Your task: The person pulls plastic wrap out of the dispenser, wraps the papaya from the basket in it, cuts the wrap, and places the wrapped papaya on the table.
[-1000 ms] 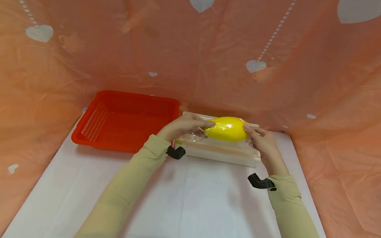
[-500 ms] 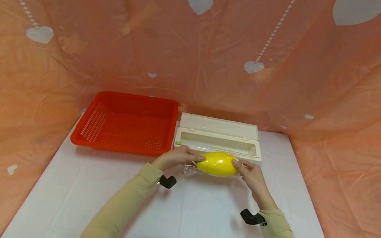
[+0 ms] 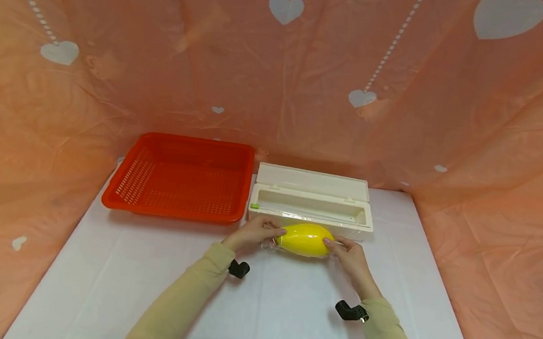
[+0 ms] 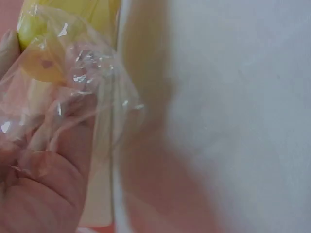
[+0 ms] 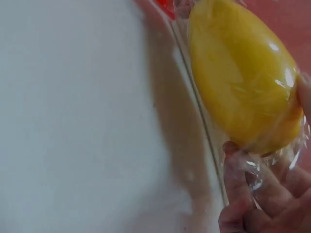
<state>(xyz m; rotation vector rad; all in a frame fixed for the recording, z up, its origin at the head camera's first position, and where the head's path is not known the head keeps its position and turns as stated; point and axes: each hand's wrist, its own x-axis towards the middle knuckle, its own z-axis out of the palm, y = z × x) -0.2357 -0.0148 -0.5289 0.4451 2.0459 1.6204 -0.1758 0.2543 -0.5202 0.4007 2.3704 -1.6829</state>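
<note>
Yellow fruit (image 3: 305, 240) in clear film (image 3: 268, 244), head view, below and right of centre; contact with counter (image 3: 282, 312) can't be told. Left hand (image 3: 254, 231): grip pinches left end. Right hand (image 3: 351, 255): grip pinches right end. White box (image 3: 312, 202), lid raised, just above; red basket (image 3: 182, 180) left of centre.
</note>
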